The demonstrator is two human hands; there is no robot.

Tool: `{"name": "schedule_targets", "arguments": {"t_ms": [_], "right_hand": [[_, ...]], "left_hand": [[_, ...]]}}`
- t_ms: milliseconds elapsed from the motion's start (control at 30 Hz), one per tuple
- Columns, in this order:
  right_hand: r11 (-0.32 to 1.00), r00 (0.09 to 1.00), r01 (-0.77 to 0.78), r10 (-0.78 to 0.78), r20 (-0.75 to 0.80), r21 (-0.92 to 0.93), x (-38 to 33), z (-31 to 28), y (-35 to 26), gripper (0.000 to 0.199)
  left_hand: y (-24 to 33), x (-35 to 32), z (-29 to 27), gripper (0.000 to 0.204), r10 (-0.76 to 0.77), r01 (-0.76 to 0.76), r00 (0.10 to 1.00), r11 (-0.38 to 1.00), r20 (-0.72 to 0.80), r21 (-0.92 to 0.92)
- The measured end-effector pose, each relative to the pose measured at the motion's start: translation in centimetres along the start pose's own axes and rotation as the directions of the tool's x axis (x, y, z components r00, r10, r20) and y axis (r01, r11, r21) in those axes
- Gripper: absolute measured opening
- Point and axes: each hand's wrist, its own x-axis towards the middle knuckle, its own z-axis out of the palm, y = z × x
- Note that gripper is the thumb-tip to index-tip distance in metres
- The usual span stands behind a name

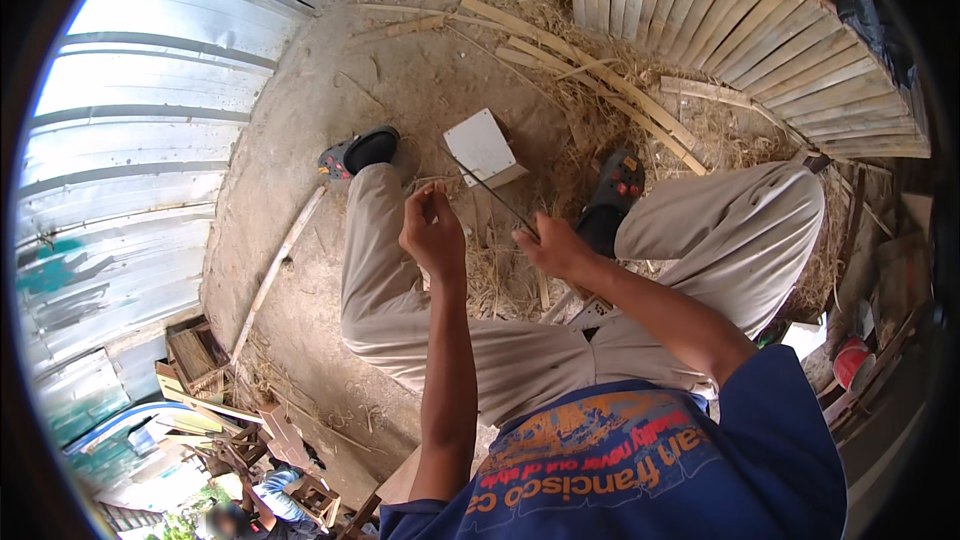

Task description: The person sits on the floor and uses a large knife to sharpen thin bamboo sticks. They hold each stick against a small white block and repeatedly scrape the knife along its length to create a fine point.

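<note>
One dark rod [497, 198], one white box [481, 145], two shoes [371, 150]

Dirt floor [290, 145] L of L shoe [368, 150] passable; white box [482, 142] & thin rod [495, 193] block fwd; bamboo strips [590, 62] beyond.

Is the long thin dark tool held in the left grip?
No: the long thin dark tool is in the right grip, with the left grip apart from it.

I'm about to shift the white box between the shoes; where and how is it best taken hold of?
Take the white box probably by its left and right sides, toward the far end, coming from above: its flat upper face shows no handle, and the thin dark rod crosses its near left corner in this view.
</note>
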Motion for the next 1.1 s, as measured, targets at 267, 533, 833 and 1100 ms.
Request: {"name": "schedule_targets", "arguments": {"t_ms": [267, 533, 833, 1100], "right_hand": [[0.996, 0.998, -0.064, 0.064, -0.003, 0.056, 0.0, 1.2, 1.4, 0.055], [0.997, 0.999, -0.033, 0.036, -0.033, 0.073, -0.4, 0.4, -1.1, 0.053], [0.989, 1.0, -0.025, 0.024, 0.008, 0.145, -0.5, 0.1, -2.7, 0.052], [1.0, 0.992, -0.003, 0.003, -0.127, -0.003, -0.7, 2.5, 1.5, 0.054]], "left_hand": [[0.0, 0.5, 1.2, 0.009, 0.031, -0.031, 0.998, 1.0, -0.054, 0.003], [-1.0, 0.7, 0.7, 0.01, -0.043, 0.045, 0.994, 0.999, -0.097, 0.02], [-0.2, 0.4, 0.7, 0.011, 0.026, -0.023, 0.996, 0.999, -0.086, 0.039], [-1.8, 1.1, 0.9, 0.012, -0.059, 0.056, 0.99, 0.998, -0.129, -0.024]]}}
